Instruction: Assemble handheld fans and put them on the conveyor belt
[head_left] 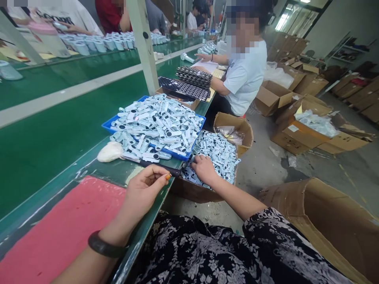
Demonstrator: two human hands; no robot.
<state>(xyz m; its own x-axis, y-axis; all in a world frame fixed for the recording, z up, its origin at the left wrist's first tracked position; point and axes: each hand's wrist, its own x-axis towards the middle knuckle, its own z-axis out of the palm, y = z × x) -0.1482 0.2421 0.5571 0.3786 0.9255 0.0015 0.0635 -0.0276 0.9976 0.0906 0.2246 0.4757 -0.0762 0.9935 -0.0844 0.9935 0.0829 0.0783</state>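
Observation:
My left hand [145, 187] is over the table edge, thumb and fingers closed in a pinch. A small orange bit [168, 176] shows at its fingertips; I cannot make out what it is. Just beyond lies a tool with a black handle [160, 167] and a white wrapped head [109, 152]. My right hand [204, 169] reaches over a carton [195, 191] heaped with light blue plastic parts [222, 154]. Its fingers are curled at the heap, and what they hold is hidden. More such parts, with dark ovals, fill a blue tray [180, 156] on the table.
A pink sheet [68, 228] covers the near table. Behind the blue tray stand stacked black trays [192, 83]. A co-worker [248, 75] sits farther along the bench. Open cardboard boxes [308, 134] stand on the floor, with a large one [314, 221] close on my right.

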